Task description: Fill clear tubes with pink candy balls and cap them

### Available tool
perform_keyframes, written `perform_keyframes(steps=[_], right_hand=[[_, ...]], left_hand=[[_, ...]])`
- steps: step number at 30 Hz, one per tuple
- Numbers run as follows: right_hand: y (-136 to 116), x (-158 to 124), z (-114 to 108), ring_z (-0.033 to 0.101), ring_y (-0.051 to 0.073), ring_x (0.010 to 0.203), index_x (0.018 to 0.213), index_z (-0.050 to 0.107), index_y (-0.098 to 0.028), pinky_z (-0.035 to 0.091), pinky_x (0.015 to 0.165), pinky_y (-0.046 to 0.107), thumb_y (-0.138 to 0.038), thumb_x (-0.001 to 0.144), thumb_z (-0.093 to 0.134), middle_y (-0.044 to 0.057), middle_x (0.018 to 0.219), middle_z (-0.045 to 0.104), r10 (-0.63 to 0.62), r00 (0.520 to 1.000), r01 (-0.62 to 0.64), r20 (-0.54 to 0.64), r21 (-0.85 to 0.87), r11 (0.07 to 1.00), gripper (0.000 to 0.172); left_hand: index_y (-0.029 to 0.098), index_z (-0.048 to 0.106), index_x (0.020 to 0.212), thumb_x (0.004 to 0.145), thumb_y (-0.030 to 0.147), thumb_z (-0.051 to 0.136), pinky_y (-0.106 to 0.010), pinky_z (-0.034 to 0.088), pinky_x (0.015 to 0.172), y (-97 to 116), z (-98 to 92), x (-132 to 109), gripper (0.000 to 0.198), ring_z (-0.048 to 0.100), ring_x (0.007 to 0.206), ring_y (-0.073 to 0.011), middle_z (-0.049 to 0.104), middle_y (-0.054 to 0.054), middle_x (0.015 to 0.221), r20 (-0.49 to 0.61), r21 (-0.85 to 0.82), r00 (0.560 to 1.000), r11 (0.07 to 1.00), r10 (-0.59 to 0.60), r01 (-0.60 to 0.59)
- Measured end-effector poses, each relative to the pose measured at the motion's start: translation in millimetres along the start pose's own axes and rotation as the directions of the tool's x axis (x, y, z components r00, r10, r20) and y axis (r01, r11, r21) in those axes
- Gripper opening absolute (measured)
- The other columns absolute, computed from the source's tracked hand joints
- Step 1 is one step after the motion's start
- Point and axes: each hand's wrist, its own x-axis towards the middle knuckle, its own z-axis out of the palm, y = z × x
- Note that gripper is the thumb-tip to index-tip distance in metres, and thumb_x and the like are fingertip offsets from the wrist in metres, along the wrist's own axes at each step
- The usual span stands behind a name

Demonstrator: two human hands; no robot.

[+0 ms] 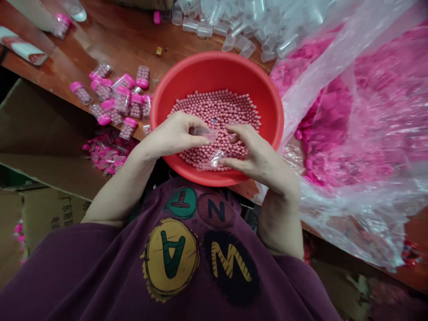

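A red plastic basin (217,71) sits at the near edge of the worktop (110,44), hard against the person's purple shirt (100,267). That placement seems to keep its load of small pink beads (214,111) directly under both hands. Over the middle of the basin, the left hand (170,133) is curled, with thumb and fingertips pinching a small clear plastic sachet (204,134). A tight pinch suits something so thin and light. The sachet's long axis lies nearly level, with its free end pointing across the basin toward the right hand (259,162).

That hand is half open, its fingers arched above the beads. A second clear plastic scrap (214,159) lies by its thumb, but I can't tell whether the hand has hold of it or of anything else.

To the left of the basin, capped clear tubes of pink beads (123,93) lie scattered on the worktop. Beyond it sit empty clear tubes (227,26), and to its right a plastic bag holds a heap of pink lids (368,111).
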Motion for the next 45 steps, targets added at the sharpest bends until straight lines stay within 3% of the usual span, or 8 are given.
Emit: perform_keyframes(steps=[12, 16, 20, 26, 30, 32, 37, 45], right_hand=[[3.6, 6.2, 28.4, 0.075, 0.023, 0.099, 0.132, 0.072, -0.023, 0.063, 0.094, 0.040, -0.058, 0.113, 0.059, 0.009, 0.118, 0.083, 0.103, 0.993, -0.088, -0.054, 0.229, 0.969, 0.042], [14.2, 18.2, 15.5, 0.068, 0.037, 0.133, 0.151, 0.064, -0.019, 0.057, 0.116, 0.058, -0.050, 0.111, 0.061, 0.021, 0.150, 0.071, 0.133, 0.990, -0.126, 0.035, -0.164, 0.978, 0.050], [10.6, 28.3, 20.0, 0.063, 0.048, 0.140, 0.157, 0.062, -0.009, 0.054, 0.117, 0.070, -0.043, 0.109, 0.065, 0.032, 0.159, 0.063, 0.330, 0.941, -0.251, 0.072, -0.505, 0.826, 0.059], [-32.3, 11.5, 35.9, 0.064, 0.042, 0.147, 0.159, 0.064, -0.013, 0.052, 0.123, 0.064, -0.046, 0.119, 0.045, 0.024, 0.165, 0.064, 0.142, 0.956, -0.061, 0.258, -0.297, 0.953, 0.055], [-22.3, -27.1, 15.5, 0.073, 0.034, 0.136, 0.147, 0.074, -0.020, 0.059, 0.118, 0.056, -0.049, 0.117, 0.055, 0.016, 0.146, 0.079, 0.072, 0.997, -0.072, 0.000, -0.075, 0.995, 0.046], [3.8, -54.6, -4.2, 0.080, 0.028, 0.118, 0.138, 0.078, -0.025, 0.065, 0.107, 0.048, -0.046, 0.115, 0.059, 0.011, 0.131, 0.085, 0.165, 0.944, -0.170, -0.286, 0.006, 0.985, 0.036], [101.3, -117.4, -38.8, 0.081, 0.028, 0.090, 0.118, 0.083, -0.023, 0.066, 0.091, 0.049, -0.033, 0.106, 0.056, 0.011, 0.104, 0.087, 0.459, 0.517, -0.594, -0.722, 0.083, 0.800, 0.031], [175.6, -89.0, -3.1, 0.074, 0.035, 0.120, 0.123, 0.081, -0.018, 0.059, 0.113, 0.054, -0.027, 0.094, 0.062, 0.019, 0.129, 0.082, 0.487, 0.705, -0.642, -0.517, -0.171, 0.748, 0.035]], left_hand=[[0.018, 0.080, 0.119, 0.075, 0.033, 0.096, -0.029, 0.059, 0.081, 5.0, 35.8, 0.4, 0.048, 0.068, 0.083, -0.0154, 0.073, -0.002, 0.092, -0.032, -0.399, 0.999, 0.917, -0.014, 0.000], [0.018, 0.082, 0.118, 0.084, 0.031, 0.084, -0.030, 0.057, 0.081, 0.9, 18.7, 17.8, 0.036, 0.065, 0.082, -0.0151, 0.076, -0.006, 0.108, -0.055, 0.026, 0.991, 0.993, 0.119, -0.118], [0.016, 0.079, 0.137, 0.090, 0.018, 0.068, -0.040, 0.057, 0.106, -0.8, -1.4, 51.8, 0.048, 0.072, 0.110, -0.0250, 0.076, -0.012, 0.129, 0.074, 0.609, 0.981, 0.770, 0.182, -0.188], [0.010, 0.081, 0.125, 0.092, 0.002, 0.050, -0.034, 0.057, 0.099, -6.3, 16.0, 105.0, 0.045, 0.074, 0.111, -0.0274, 0.075, -0.018, 0.122, 0.276, 0.904, 0.961, 0.339, -0.001, -0.260], [0.000, 0.078, 0.133, 0.095, -0.002, 0.042, -0.038, 0.058, 0.104, -3.5, 50.2, 119.1, 0.052, 0.075, 0.120, -0.0316, 0.075, -0.026, 0.128, 0.354, 0.917, 0.933, 0.215, -0.055, -0.336], [-0.001, 0.078, 0.133, 0.096, -0.003, 0.041, -0.039, 0.058, 0.107, -1.4, 69.3, 119.1, 0.052, 0.075, 0.124, -0.0324, 0.074, -0.028, 0.134, 0.401, 0.896, 0.915, 0.230, -0.054, -0.379], [0.007, 0.081, 0.122, 0.092, -0.005, 0.045, -0.037, 0.059, 0.102, -8.6, 107.0, 120.5, 0.049, 0.076, 0.116, -0.0282, 0.076, -0.021, 0.132, 0.405, 0.808, 0.912, 0.441, 0.065, -0.390], [0.012, 0.079, 0.102, 0.090, 0.009, 0.069, -0.035, 0.054, 0.096, 8.2, 101.8, 115.2, 0.016, 0.070, 0.095, -0.0207, 0.076, -0.009, 0.101, 0.327, 0.266, 0.937, 0.940, 0.122, -0.215]])
